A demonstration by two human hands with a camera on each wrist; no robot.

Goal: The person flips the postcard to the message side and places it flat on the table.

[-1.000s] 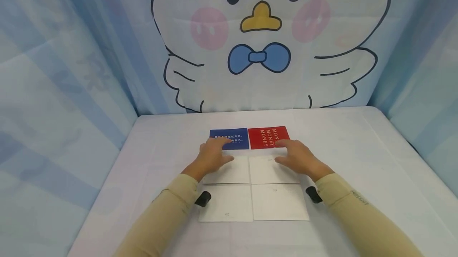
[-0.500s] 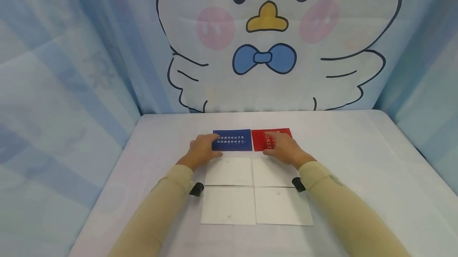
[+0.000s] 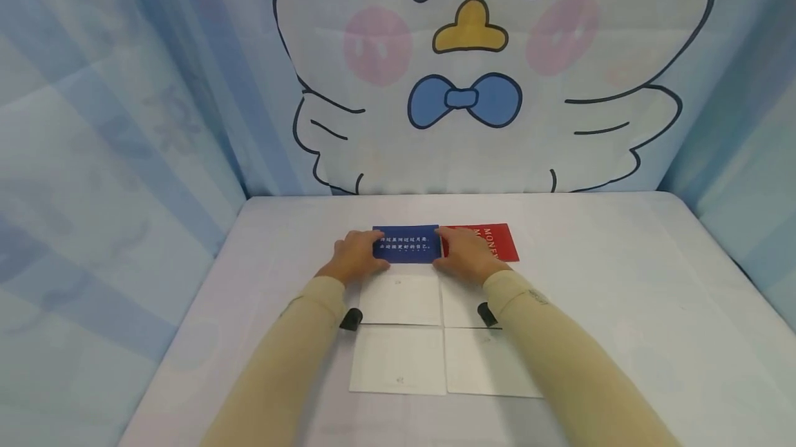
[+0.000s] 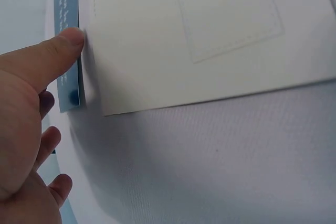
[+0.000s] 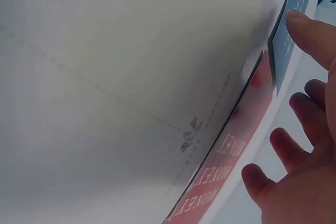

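Note:
A blue postcard (image 3: 407, 244) with white lettering lies on the table's far half. My left hand (image 3: 354, 257) grips its left end, thumb at the near edge and index finger at the far edge. At the other end my right hand (image 3: 469, 255) holds it the same way, covering part of a red postcard (image 3: 499, 241) on the right. The right wrist view has my thumb (image 5: 302, 24) on the blue card's near edge, whose corner overlaps the red card. In the left wrist view my thumb (image 4: 71, 38) presses the blue card's near edge.
Several white cards lie in a two-by-two block nearer me, among them a near left one (image 3: 398, 360) and a far left one (image 3: 401, 298). The right sleeve (image 3: 560, 343) crosses the right-hand cards. A printed curtain (image 3: 385, 150) stands behind the white table (image 3: 622, 260).
My right hand has moved left from the red card to the blue card's right end. My left hand has shifted from over the blue card to its left end.

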